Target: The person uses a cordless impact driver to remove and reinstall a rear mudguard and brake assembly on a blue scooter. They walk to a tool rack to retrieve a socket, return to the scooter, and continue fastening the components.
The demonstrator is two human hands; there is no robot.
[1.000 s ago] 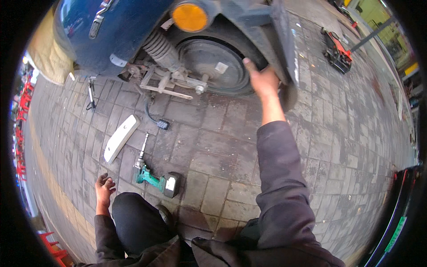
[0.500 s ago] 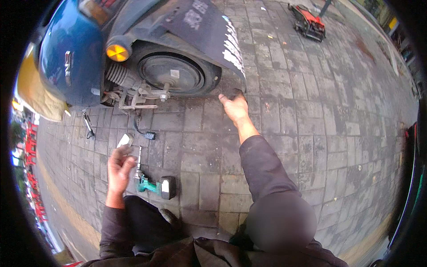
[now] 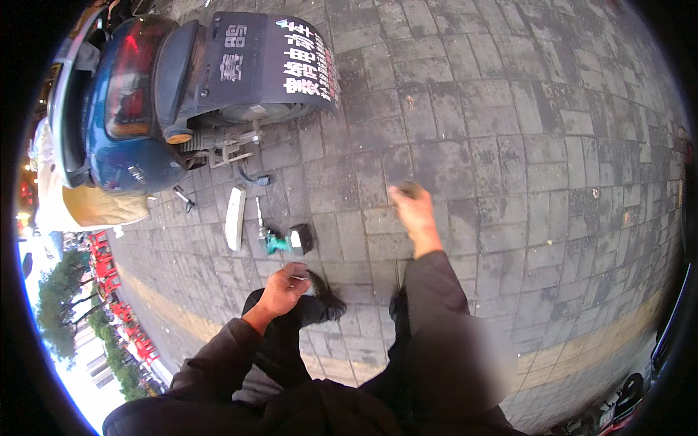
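Note:
My left hand [image 3: 283,288] is held in front of my left knee, its fingers curled together; whether a small thing is pinched in them I cannot make out. Further right my right hand [image 3: 416,216] hangs over the paving, fingers closed, with something dark or dirt at the fingertips. Nearest to my left hand lies a teal cordless impact driver [image 3: 275,242] with a black battery and a long socket. Beside it is a long white panel [image 3: 235,218]. Past these stands a blue electric scooter [image 3: 138,156], its rear wheel [image 3: 265,114] partly hidden under the black mudflap [image 3: 258,62].
A black cable connector [image 3: 259,179] dangles or lies near the scooter's axle. A small metal tool [image 3: 185,198] rests on the brick paving [image 3: 502,189]. Red chairs [image 3: 105,265] line the far left, and parked vehicles [image 3: 618,407] show at the lower right.
My view has risen and pulled back from the scooter, and my feet now show. Both hands have drawn back from the wheel area. The driver lies as before.

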